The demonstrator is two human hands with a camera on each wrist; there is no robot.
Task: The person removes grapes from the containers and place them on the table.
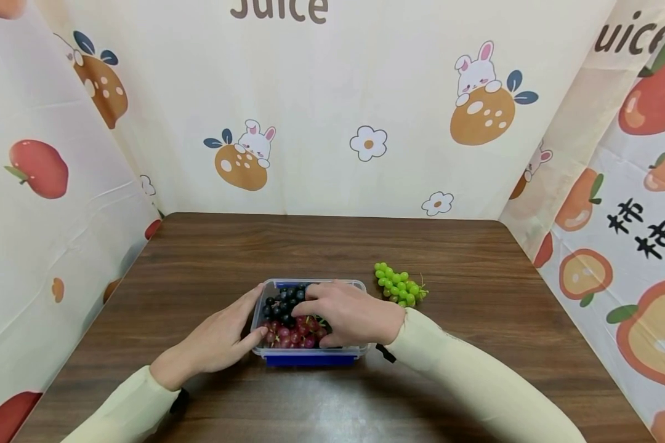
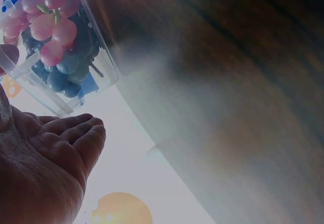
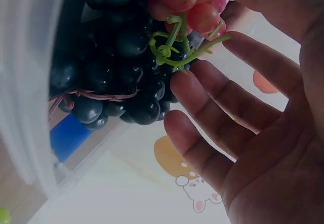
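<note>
A clear plastic container (image 1: 259, 352) with blue clips stands mid-table. Inside it lie black grapes (image 1: 282, 306) toward the back and a bunch of red grapes (image 1: 295, 335) in front. My left hand (image 1: 216, 338) rests at the container's left side, thumb over the rim, fingers straight along the outside. Reaching in from the right, my right hand (image 1: 346, 311) spreads loosely over the fruit. In the right wrist view its fingertips (image 3: 187, 84) are right at the black grapes and the green stem (image 3: 177, 62) of the red bunch, and nothing is pinched. The container's right interior is partly hidden.
A bunch of green grapes (image 1: 401, 286) lies on the wooden table (image 1: 227, 246), just right of the container. Printed fabric (image 1: 321, 80) hangs behind the table's far edge and along both sides.
</note>
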